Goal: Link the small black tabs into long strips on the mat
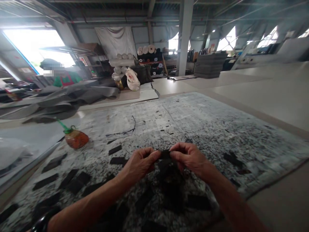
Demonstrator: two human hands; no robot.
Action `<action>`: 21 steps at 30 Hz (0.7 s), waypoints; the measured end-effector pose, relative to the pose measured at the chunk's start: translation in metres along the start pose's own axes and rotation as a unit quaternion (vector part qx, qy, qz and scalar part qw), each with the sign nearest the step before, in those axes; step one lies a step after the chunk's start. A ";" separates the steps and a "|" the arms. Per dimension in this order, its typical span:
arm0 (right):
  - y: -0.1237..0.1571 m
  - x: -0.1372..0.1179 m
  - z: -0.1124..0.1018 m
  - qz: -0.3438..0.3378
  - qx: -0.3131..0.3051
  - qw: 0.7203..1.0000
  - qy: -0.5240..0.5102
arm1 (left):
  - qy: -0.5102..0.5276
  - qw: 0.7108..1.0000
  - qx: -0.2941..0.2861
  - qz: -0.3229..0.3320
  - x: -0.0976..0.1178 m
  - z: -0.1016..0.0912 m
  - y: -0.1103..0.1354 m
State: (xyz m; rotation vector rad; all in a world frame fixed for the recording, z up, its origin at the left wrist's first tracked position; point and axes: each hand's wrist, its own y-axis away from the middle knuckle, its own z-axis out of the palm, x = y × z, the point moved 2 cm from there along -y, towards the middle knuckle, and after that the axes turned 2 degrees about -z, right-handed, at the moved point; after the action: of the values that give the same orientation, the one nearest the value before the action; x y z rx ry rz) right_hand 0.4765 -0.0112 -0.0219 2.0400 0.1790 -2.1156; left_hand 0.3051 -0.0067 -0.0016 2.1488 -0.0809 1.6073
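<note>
Both hands meet over the middle of a paint-speckled work mat [217,129]. My left hand [141,162] and my right hand [188,158] each pinch one end of a small black strip [165,154], fingers closed on it. Below the strip lies a dark heap of similar black pieces [169,183]. More black rectangular pieces [72,180] are scattered on the mat to the left, and a few [231,159] to the right.
An orange-filled bottle with a green cap [75,138] lies at the mat's left edge. Grey sheets [60,100] are piled behind it. A person in green and red [65,77] stands far left. Fabric rolls [147,54] and a white bag [132,80] are at the back.
</note>
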 end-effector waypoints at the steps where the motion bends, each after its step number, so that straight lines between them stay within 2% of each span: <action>1: 0.000 -0.002 -0.002 -0.004 0.008 1.000 0.004 | -0.002 1.000 0.000 0.004 0.000 -0.001 -0.003; 6: 0.002 -0.014 -0.025 -0.016 0.056 0.998 0.033 | -0.036 0.999 -0.002 0.031 0.004 -0.002 -0.020; 10: 0.000 -0.021 -0.061 -0.011 0.078 0.994 0.075 | -0.093 0.992 -0.009 0.079 0.013 -0.002 -0.033; 14: -0.006 -0.018 -0.095 0.000 0.079 0.989 0.124 | -0.171 0.975 -0.017 0.140 0.026 0.003 -0.034; 16: -0.011 -0.013 -0.103 0.008 0.058 0.986 0.154 | -0.251 0.950 -0.046 0.181 0.031 0.009 -0.032; 19: -0.017 -0.008 -0.105 0.005 0.014 0.968 0.250 | -0.429 0.864 -0.106 0.240 0.030 0.022 -0.030; 21: -0.022 -0.006 -0.104 -0.005 -0.002 0.951 0.309 | -0.501 0.815 -0.133 0.257 0.027 0.028 -0.033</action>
State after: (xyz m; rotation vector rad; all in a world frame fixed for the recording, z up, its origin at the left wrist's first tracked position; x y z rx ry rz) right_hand 0.5732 0.0333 -0.0214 2.6315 0.2779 -1.4034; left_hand 0.3490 0.0175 0.0070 2.5957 -1.2127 0.4048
